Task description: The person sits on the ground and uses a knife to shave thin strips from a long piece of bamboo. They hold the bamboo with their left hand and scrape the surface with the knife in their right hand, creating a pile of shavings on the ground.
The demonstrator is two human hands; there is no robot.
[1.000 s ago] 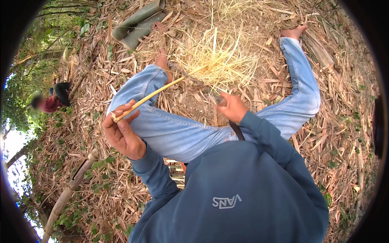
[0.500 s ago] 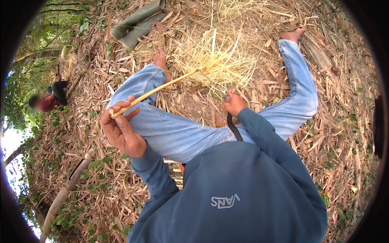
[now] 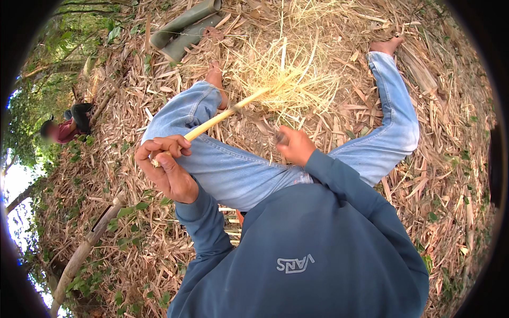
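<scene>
My left hand (image 3: 170,168) is closed around the near end of a pale yellow bamboo stick (image 3: 214,121), beside my left knee. The stick slants up and to the right, and its far end reaches over a heap of thin yellow shavings (image 3: 302,93). In front of my lap, my right hand (image 3: 298,147) is closed on the dark handle of a knife (image 3: 280,138). Motion smears the blade, which points up and left towards the stick; whether it touches the stick I cannot tell.
My jeans-clad legs (image 3: 389,116) are spread around the shavings, feet bare. Green rubber boots (image 3: 185,29) lie at the far left. Dry leaves cover the ground. A log (image 3: 87,246) lies at the near left, and another person (image 3: 71,127) is farther off, left.
My right hand has moved left with the knife, nearer the stick. My left hand has shifted slightly down and right, its fingers now wrapped over the stick's near end.
</scene>
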